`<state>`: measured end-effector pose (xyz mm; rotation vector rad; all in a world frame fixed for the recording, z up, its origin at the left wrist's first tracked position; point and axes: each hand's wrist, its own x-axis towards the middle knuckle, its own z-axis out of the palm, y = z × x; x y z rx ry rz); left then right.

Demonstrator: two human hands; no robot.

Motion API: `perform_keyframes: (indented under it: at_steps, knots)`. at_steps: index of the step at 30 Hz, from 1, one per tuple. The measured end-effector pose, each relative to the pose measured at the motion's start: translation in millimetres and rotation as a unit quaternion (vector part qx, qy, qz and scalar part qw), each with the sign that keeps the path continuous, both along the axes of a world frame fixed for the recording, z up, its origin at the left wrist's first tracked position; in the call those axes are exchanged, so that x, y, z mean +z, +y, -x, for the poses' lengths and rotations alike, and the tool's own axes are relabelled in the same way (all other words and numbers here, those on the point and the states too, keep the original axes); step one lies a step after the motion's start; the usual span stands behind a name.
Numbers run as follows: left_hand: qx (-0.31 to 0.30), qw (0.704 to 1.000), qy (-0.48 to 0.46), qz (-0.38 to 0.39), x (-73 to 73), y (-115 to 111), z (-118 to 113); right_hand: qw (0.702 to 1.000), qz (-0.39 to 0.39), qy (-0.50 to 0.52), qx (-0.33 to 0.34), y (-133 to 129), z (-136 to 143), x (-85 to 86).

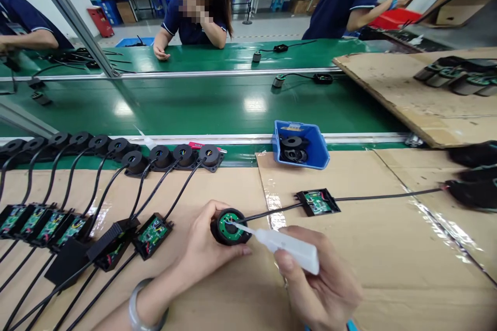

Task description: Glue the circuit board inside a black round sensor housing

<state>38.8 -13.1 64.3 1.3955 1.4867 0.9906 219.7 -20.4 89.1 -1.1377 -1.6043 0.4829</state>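
Observation:
My left hand grips a round black housing by its side, fingers and thumb around it. Inside the housing shows a green circuit board with small wires at its middle. In my right hand is a white squeeze bottle, tilted so its thin nozzle reaches over the board; whether the tip touches is too small to tell. A black cable runs from the housing to an open black case with a green board in it.
Rows of round black housings and open board cases lie at left, joined by cables. A blue bin with black rings stands ahead. Beyond runs a green conveyor; a person sits across it. Cardboard overhangs at right.

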Motion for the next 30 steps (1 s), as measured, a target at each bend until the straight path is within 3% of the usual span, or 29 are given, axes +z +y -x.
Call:
perform_keyframes:
  at_steps: [3, 9, 20, 30]
  knots:
    - [-0.007, 0.995, -0.074, 0.065, -0.9, -1.6, -5.7, 0.997, -0.047, -0.053, 0.015, 0.2, 4.0, 1.7]
    - [-0.008, 0.989, -0.123, 0.083, -2.9, -2.6, -9.3, 0.982, -0.12, -0.117, 0.082, 6.4, 8.1, 2.5]
    - [-0.01, 0.989, -0.129, 0.075, -1.7, -3.4, -9.8, 0.973, -0.129, -0.185, 0.05, 6.6, 6.5, -1.1]
    - [-0.008, 0.994, -0.094, 0.059, -6.4, -4.0, -8.3, 0.988, -0.083, -0.107, 0.078, 5.9, 7.9, 8.9]
